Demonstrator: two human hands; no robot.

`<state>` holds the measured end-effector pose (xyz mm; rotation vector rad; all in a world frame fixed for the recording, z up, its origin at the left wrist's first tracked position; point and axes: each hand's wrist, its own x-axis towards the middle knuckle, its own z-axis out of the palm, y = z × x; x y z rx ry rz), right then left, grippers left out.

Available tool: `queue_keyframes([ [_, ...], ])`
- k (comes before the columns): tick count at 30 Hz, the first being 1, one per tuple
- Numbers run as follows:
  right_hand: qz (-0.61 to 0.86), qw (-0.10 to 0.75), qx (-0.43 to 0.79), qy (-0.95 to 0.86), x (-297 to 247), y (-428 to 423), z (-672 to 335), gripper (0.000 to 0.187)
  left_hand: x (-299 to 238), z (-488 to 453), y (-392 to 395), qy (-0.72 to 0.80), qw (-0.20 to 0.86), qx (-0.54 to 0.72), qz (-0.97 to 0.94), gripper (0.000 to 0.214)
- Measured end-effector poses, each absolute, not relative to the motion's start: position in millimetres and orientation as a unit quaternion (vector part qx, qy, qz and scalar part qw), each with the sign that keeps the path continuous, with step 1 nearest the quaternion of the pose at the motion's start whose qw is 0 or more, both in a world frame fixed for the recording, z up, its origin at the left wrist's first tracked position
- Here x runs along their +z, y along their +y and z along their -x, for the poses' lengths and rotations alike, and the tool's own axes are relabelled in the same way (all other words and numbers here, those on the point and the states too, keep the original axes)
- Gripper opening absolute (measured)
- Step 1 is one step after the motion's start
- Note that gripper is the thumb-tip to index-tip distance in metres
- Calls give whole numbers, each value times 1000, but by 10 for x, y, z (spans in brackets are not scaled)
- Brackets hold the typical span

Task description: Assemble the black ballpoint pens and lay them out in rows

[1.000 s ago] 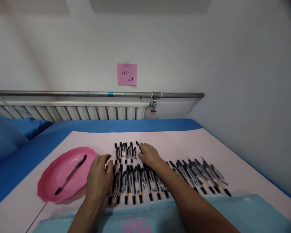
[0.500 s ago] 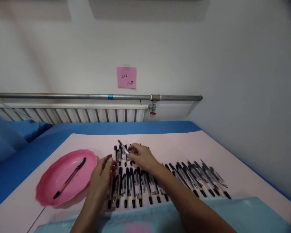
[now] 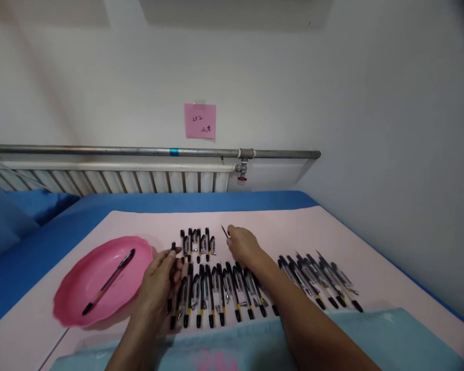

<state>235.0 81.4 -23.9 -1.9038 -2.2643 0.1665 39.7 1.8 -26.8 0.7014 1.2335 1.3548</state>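
Observation:
My left hand [image 3: 160, 273] is closed around a slim pen part with a black end [image 3: 174, 246], upright beside the left end of the pen rows. Its lower portion is mostly hidden by my fingers. To the right, my right hand [image 3: 244, 245] pinches a thin, dark, pointed pen part [image 3: 225, 231] that sticks out to the upper left. Between and below the hands lies a front row of black-ended clear pen parts [image 3: 211, 296], with caps and small metal tips among them. A shorter back row [image 3: 198, 245] has similar parts and black caps.
A pink scalloped dish [image 3: 67, 293] on the left holds one black-capped pen [image 3: 109, 281]. More pen parts [image 3: 320, 281] lie slanted on the right. A light blue cloth [image 3: 390, 335] runs along the near edge. Behind the pink tabletop [image 3: 286, 226] stand a radiator [image 3: 158, 181] and pipe [image 3: 131, 151].
My right hand has moved right, away from the back row, and a dark pointed part now shows in its fingers. My left hand has shifted slightly left and now has an upright pen part.

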Motion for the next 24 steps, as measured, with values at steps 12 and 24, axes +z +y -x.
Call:
queue_keyframes([
  [12, 641, 37, 32, -766, -369, 803, -2325, 27, -196, -583, -93, 573, 547, 453, -408, 32],
  [24, 683, 52, 40, -727, -289, 901, -2495, 28, -166, -607, -110, 599, 502, 436, -447, 33],
])
